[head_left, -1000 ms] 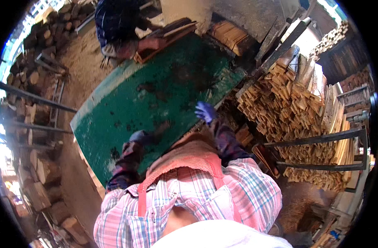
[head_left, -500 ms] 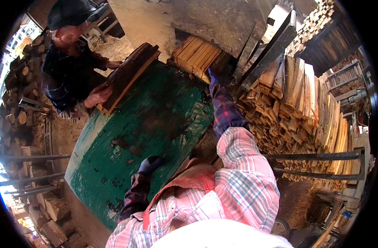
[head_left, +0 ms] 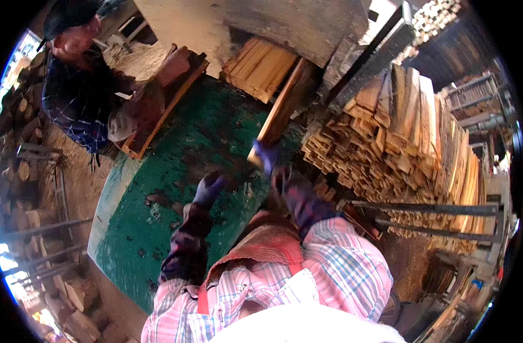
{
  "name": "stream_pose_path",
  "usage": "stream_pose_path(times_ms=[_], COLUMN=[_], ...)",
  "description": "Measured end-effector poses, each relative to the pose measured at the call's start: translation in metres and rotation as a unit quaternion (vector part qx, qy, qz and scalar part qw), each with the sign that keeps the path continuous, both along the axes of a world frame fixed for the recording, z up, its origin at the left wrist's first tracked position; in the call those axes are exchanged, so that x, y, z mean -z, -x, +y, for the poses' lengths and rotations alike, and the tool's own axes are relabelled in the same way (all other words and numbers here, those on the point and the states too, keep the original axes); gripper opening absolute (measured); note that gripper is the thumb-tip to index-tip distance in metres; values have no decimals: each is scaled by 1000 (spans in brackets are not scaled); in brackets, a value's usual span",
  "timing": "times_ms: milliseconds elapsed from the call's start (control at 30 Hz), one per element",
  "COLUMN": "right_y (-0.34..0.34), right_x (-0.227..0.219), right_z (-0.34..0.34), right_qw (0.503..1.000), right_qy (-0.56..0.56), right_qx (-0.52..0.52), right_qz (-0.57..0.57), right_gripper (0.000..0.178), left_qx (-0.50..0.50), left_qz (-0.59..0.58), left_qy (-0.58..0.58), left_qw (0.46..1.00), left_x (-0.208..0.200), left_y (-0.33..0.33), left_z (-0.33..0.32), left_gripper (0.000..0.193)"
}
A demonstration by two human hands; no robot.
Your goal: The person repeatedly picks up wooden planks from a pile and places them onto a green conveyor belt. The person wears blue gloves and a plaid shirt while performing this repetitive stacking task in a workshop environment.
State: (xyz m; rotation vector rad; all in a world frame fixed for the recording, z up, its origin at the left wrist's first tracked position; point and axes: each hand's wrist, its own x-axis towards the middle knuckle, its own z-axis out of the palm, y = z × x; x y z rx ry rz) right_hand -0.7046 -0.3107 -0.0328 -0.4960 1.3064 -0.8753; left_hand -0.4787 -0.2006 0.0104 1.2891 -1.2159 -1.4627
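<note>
My right hand (head_left: 266,155), in a blue-purple glove, is closed on the near end of a narrow wooden board (head_left: 281,108). The board slants away from me, along the right side of a bundle of sawn boards (head_left: 260,67). My left hand (head_left: 209,188), gloved alike, is held over the green tabletop (head_left: 153,228) with its fingers apart and nothing in it. Dark dirt and scraps lie on the green surface below it.
Across the table at the left, a co-worker in a dark cap and gloves holds a bark-edged slab (head_left: 164,108). A tall stack of split boards (head_left: 387,148) stands on the right, with metal bars (head_left: 433,208) beside it. Logs (head_left: 73,291) are piled at the left.
My right hand has drawn back toward me from the bundle, bringing a board with it. My left hand has moved up and forward over the table. The co-worker's slab has shifted slightly left.
</note>
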Motion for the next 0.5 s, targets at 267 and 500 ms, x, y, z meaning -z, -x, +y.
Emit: stream_pose_path(times_ms=[267,500], right_y=[-8,46], right_x=[-42,-75], right_z=[283,270], right_qw=[971,930], right_qy=[228,259], right_qx=[31,247], right_qz=[70,-85], right_gripper=[89,104], left_qx=[85,246], left_qz=[352,191], left_qy=[-228,57], left_qw=[904,949], left_x=[17,-150], left_y=[143,252], left_z=[-49,-30], left_gripper=[55,48])
